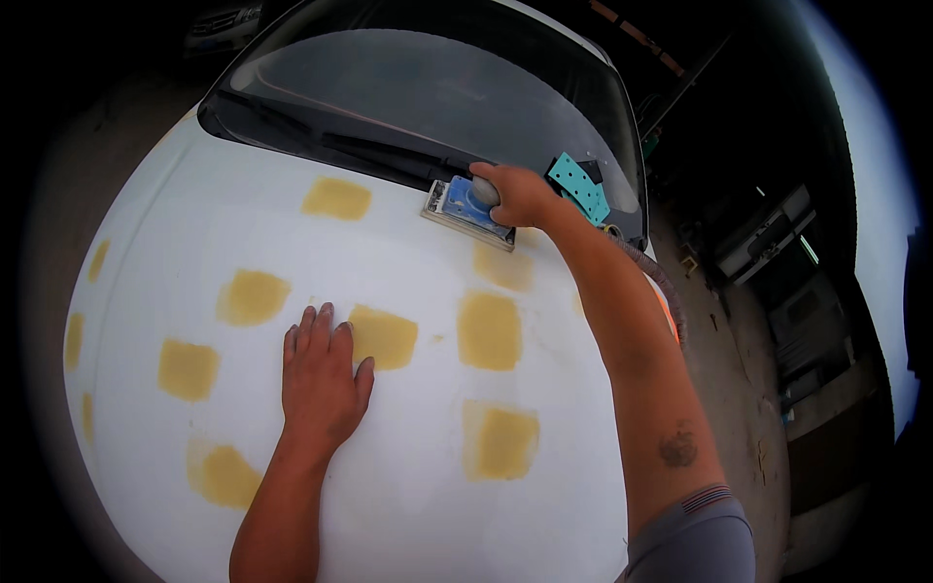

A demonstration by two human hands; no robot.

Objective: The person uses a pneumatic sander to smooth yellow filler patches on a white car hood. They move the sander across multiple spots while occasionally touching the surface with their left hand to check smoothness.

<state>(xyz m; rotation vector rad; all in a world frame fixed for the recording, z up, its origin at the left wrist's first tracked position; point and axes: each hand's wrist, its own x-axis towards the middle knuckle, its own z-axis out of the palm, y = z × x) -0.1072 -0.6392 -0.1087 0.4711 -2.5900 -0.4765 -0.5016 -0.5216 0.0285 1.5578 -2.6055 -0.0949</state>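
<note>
My right hand [520,194] is closed round the grey knob of a blue power sander [465,202], whose flat rectangular pad lies on a white car hood [389,505] near the windshield. Just below the sander, a yellow filler patch [503,267] shows with faded edges. My left hand [323,374] rests flat on the hood, fingers stretched forward and thumb out to the side. Right beside its fingers is another yellow patch [385,337]. Several more squarish yellow patches dot the hood, one [490,331] lying between my two arms.
Turquoise perforated sanding sheets [580,188] lie at the windshield's lower right, by my right wrist. A ribbed hose [661,277] runs behind my right forearm. Wiper arms [379,154] lie along the base of the windshield [428,87]. Another car [224,27] stands at the far left.
</note>
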